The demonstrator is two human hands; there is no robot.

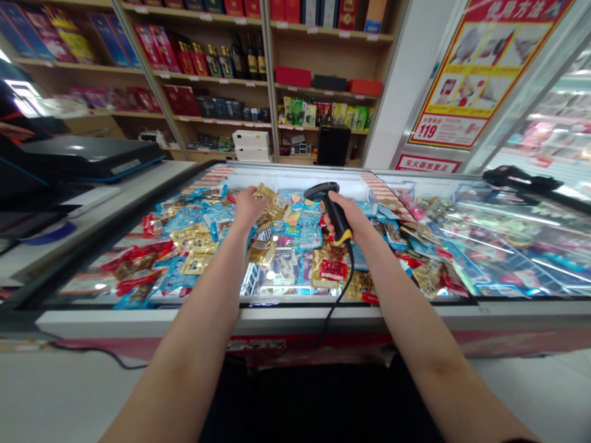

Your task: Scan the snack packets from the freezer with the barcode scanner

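Left hand (248, 206) out over the middle of the heap, fingers closed narrow on the edge of a gold foil packet (268, 197), more gold packets just beside it. Right hand (344, 223) wrapped fully around the black-and-yellow grip of a handheld barcode scanner (333, 212), nose of the scanner tilted toward the left hand, above the packets and not touching them. Black cable (347, 289) hanging from the base of the grip, down past the front rim of a chest freezer (258, 317).

Inside the freezer, a loose heap of flat vacuum packets (217, 246) in blue, gold and red (print on most of them too small to read), a red-labelled one (333, 269) just below the scanner. Over the right part, a glass lid (503, 240) streaked with glare, a black strap-like object (521, 178) lying at its far edge.

To the left, a white counter (92, 212) with a black laptop-like case (87, 157) on it. Beyond the freezer, wooden shelves (323, 64) of red and blue boxes and dark bottles (247, 56). At right, a red-and-yellow poster (480, 74) showing the figure 119.
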